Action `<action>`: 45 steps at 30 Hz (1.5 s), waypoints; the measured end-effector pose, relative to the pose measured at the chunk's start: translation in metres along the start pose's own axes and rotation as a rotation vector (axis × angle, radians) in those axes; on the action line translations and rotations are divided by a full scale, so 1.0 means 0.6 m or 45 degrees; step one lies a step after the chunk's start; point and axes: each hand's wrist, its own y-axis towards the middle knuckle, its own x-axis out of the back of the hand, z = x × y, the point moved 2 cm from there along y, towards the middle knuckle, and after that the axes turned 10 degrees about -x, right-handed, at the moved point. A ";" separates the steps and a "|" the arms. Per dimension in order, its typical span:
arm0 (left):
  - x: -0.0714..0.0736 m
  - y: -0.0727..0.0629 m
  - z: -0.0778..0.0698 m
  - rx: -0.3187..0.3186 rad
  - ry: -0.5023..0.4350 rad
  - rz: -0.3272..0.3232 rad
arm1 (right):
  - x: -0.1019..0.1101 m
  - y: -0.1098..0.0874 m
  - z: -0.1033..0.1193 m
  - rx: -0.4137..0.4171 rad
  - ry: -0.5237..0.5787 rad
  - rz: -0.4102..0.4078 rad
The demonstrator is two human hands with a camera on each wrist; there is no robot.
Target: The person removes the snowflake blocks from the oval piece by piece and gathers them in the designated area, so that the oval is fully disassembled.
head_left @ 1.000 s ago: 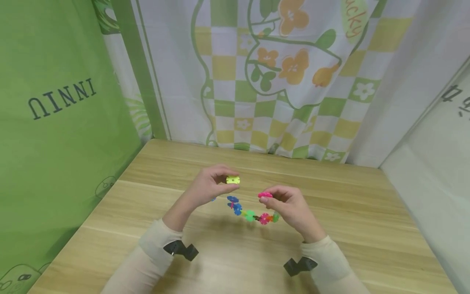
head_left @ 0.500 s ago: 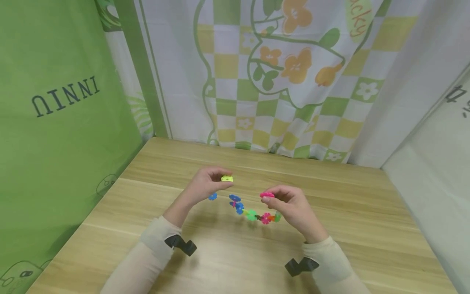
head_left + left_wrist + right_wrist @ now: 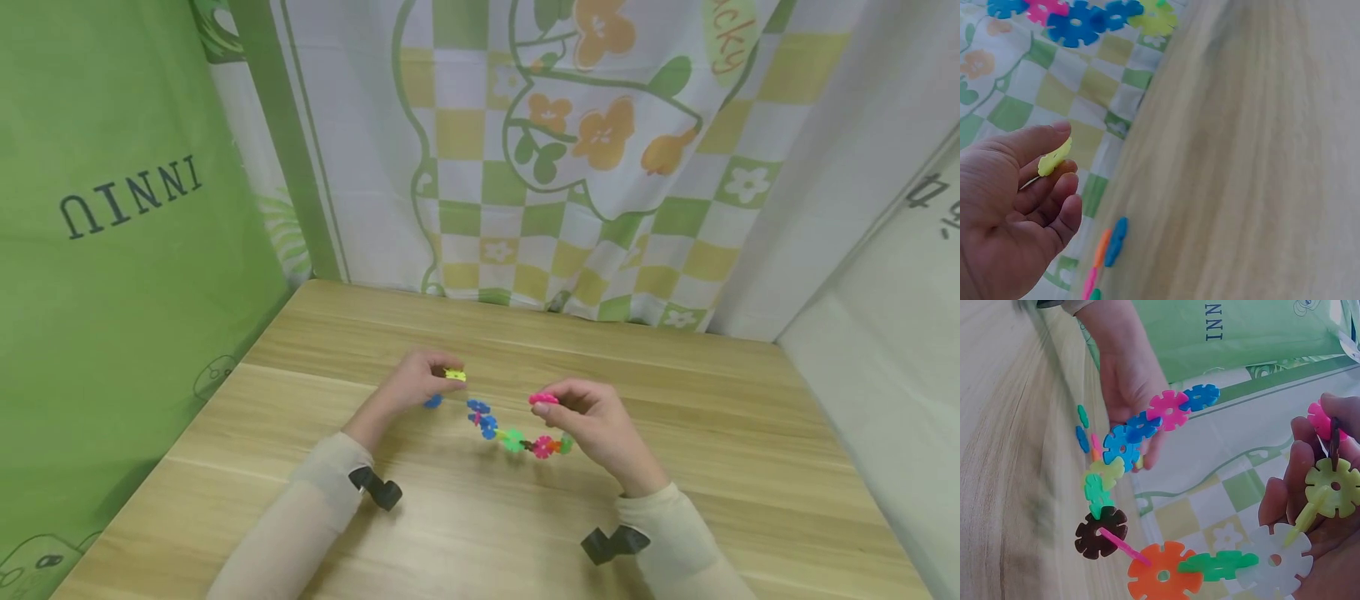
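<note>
In the head view my left hand (image 3: 414, 382) pinches a yellow snowflake disc (image 3: 1055, 157) between thumb and fingers, above the table's middle. My right hand (image 3: 596, 421), to its right, holds a pink snowflake disc (image 3: 543, 399). From that grip hangs a curved chain of interlocked snowflake discs. The right wrist view shows its white disc (image 3: 1275, 559), orange disc (image 3: 1175, 565), dark brown disc (image 3: 1100, 532) and blue discs near the loose end. That blue end (image 3: 478, 407) reaches toward my left hand, with a gap between it and the yellow disc.
Several loose discs lie on the wooden table (image 3: 262, 433) near my left hand, among them a blue disc (image 3: 1116, 242) and an orange disc (image 3: 1103, 248). A patterned curtain (image 3: 525, 225) hangs behind the table. Green cloth (image 3: 135, 275) stands at the left, a white wall (image 3: 885, 350) at the right.
My left hand has moved left and a little down with the yellow disc, away from the chain's blue end. The blue disc on the table shows more now. My right hand has hardly moved.
</note>
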 end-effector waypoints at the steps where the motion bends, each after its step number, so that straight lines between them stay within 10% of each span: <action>1: -0.002 0.001 0.006 0.003 0.028 0.008 | 0.000 0.000 0.000 -0.001 -0.003 0.002; 10: -0.008 0.010 0.037 0.110 0.187 0.113 | -0.002 0.002 -0.002 0.003 -0.008 0.013; 22: -0.007 0.018 0.049 0.032 0.313 0.190 | -0.001 0.002 -0.002 -0.010 -0.047 0.010; 45: 0.020 0.009 0.015 0.099 0.254 0.146 | 0.001 -0.001 0.000 -0.013 -0.039 0.012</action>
